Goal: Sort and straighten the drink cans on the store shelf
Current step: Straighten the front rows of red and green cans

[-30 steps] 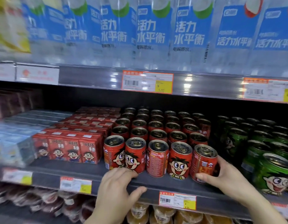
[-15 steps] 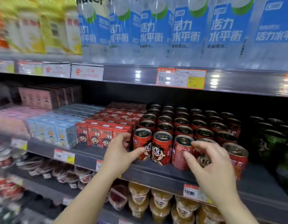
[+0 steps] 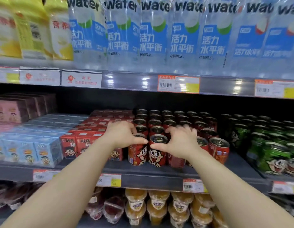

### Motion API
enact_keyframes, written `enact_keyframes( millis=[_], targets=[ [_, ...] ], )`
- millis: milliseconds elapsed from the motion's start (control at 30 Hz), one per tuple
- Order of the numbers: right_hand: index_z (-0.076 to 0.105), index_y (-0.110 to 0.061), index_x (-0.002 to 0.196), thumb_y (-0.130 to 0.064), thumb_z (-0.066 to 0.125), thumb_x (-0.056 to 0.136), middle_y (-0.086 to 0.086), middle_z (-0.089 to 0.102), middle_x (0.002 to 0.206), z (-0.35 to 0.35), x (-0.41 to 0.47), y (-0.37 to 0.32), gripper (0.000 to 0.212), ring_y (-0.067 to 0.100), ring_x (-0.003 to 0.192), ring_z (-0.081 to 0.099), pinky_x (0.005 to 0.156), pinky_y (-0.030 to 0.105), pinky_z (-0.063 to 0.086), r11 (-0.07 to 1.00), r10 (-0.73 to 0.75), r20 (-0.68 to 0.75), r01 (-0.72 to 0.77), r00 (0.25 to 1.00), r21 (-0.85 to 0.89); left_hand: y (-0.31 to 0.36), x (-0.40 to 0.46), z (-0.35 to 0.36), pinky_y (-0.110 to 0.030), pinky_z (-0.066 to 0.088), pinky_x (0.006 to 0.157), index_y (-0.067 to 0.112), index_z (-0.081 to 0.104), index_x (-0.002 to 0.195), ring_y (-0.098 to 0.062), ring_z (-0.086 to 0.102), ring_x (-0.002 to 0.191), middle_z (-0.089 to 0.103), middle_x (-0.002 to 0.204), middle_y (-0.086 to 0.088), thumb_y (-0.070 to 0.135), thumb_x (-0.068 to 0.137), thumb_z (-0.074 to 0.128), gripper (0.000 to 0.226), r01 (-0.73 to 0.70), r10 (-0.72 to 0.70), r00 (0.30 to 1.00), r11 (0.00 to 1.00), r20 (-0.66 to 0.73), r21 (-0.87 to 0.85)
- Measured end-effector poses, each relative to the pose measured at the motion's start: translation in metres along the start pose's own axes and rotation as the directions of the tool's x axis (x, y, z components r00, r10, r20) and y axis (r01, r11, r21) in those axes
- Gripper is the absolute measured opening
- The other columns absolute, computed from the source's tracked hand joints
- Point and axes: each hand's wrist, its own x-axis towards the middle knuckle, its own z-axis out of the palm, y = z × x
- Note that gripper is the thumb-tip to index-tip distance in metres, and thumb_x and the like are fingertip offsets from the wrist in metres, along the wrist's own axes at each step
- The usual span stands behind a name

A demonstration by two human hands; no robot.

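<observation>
Red cans (image 3: 157,151), glossy metal cylinders with cartoon faces, stand in rows at the shelf's (image 3: 151,177) front edge. Left hand (image 3: 122,134) curls fingers and thumb round the leftmost front can (image 3: 137,154); right hand (image 3: 181,142) arches over the neighbouring cans, thumb against one, fingers curled and blurred.

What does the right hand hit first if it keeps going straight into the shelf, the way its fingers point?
Probably the second-row red cans right behind the front row: the right hand already curls over the front cans, fingers aimed back. Depth is blurred, so the exact can is unclear.
</observation>
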Motion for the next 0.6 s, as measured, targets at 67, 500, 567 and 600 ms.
enact_keyframes(
  millis=[67,500,567,600],
  targets=[
    [0.062,-0.033,0.115,-0.092,0.045,0.056,0.003,0.057,0.125,0.003,0.005,-0.003,0.086,0.028,0.124,0.039,0.099,0.044,0.026,1.000,0.018,0.019,-0.017,1.000,-0.017,-0.006,0.002,0.003,-0.045,0.024,0.109,0.038,0.066,0.102,-0.014,0.054,0.112,0.064,0.108,0.014,0.085,0.057,0.056,0.066,-0.036,0.036,0.999,0.998,0.014,-0.044],
    [0.055,-0.043,0.124,-0.078,0.061,0.064,-0.002,0.053,0.133,0.001,0.010,0.000,0.070,0.028,0.131,0.035,0.109,0.043,0.029,0.972,0.069,0.212,-0.113,0.975,0.204,-0.030,-0.002,0.006,-0.037,0.037,0.102,0.039,0.065,0.104,-0.009,0.052,0.106,0.061,0.104,0.020,0.067,0.058,0.074,0.054,-0.138,0.173,0.980,0.948,0.100,-0.288],
    [0.054,-0.042,0.127,-0.074,0.064,0.064,-0.002,0.055,0.132,-0.002,0.015,0.003,0.072,0.027,0.127,0.042,0.107,0.043,0.035,0.960,0.061,0.273,-0.132,0.960,0.249,-0.031,-0.002,0.001,-0.029,0.043,0.095,0.036,0.065,0.110,-0.007,0.056,0.107,0.062,0.105,0.021,0.052,0.065,0.079,0.049,-0.139,0.215,0.962,0.916,0.168,-0.376],
    [0.053,-0.041,0.129,-0.072,0.066,0.065,-0.001,0.055,0.132,-0.003,0.016,0.004,0.072,0.026,0.126,0.044,0.107,0.044,0.036,0.956,0.054,0.287,-0.132,0.957,0.262,-0.031,-0.002,0.000,-0.025,0.042,0.093,0.033,0.064,0.114,-0.006,0.056,0.107,0.060,0.107,0.022,0.045,0.068,0.080,0.050,-0.144,0.230,0.956,0.907,0.180,-0.396]
  ],
)
